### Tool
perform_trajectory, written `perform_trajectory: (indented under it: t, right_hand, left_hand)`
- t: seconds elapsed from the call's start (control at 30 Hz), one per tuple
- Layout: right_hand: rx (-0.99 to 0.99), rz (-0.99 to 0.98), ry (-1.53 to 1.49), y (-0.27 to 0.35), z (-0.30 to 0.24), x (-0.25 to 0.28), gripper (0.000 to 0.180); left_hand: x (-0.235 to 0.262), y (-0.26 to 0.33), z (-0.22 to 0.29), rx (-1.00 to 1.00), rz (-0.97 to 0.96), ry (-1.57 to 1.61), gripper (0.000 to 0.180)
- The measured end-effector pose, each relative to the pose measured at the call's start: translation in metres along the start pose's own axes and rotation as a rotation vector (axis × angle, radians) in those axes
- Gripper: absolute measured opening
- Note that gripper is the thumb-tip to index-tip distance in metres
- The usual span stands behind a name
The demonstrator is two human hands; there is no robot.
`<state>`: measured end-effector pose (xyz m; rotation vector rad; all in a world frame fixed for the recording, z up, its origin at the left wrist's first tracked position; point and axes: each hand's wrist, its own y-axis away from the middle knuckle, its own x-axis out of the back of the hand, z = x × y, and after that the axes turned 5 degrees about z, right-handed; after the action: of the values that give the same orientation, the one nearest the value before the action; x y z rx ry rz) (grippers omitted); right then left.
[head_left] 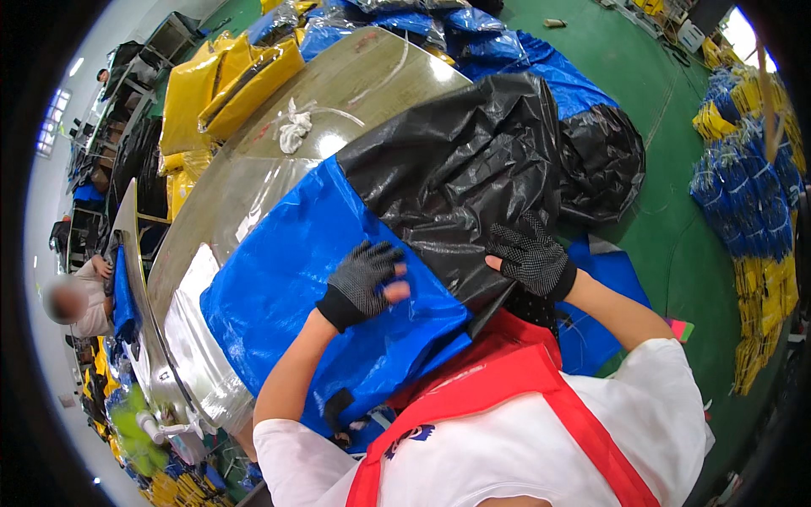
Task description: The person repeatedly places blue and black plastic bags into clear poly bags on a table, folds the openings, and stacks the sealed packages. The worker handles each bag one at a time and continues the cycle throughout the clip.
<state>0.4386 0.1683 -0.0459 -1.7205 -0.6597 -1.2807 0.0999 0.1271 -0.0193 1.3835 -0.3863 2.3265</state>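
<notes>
A green floor (667, 220) is stretching out on the right and beyond the table (253, 165), whose glossy curved top is running under the work. A blue-and-black sheet (291, 224) is covering the near part of it, its blue section lying on the left under the left grip (361, 279), its wrinkled black section lying on the right under the right grip (532, 258), and the line where they meet running diagonally between both. Strapped blue-and-yellow bundles (743, 194) are standing well apart on the right-hand floor. Yellow packets (236, 80) are crowding the far left edge of the table, and blue packets (486, 46) are heaping up beyond its far end. Another person (89, 313) is working at the far left. A red apron (477, 384) is hanging at the near edge. Both grips are wearing dotted dark gloves: the right one is spreading flat, thumb pointing left; the left one is arching loosely, thumb apart and blurred. A crumpled white cloth (295, 127) is lying on the table just beyond the sheet.
</notes>
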Motion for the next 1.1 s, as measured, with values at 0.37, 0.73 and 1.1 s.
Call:
perform_trajectory:
  t: [0.37,0.73,1.1]
  right_hand:
    - [-0.098,-0.767,-0.342,-0.298,0.086,0.031,0.048]
    - [-0.445,-0.467,-0.284,-0.271,0.095,-0.027,0.045]
    - [-0.754,-0.109,0.002,-0.167,0.108,0.019,0.044]
  left_hand:
    - [0.011,0.005,-0.055,-0.166,0.07,-0.349,0.076]
    - [0.093,0.349,-0.144,0.99,0.427,-0.055,0.079]
    - [0.068,0.308,-0.12,0.389,-0.004,-0.322,0.076]
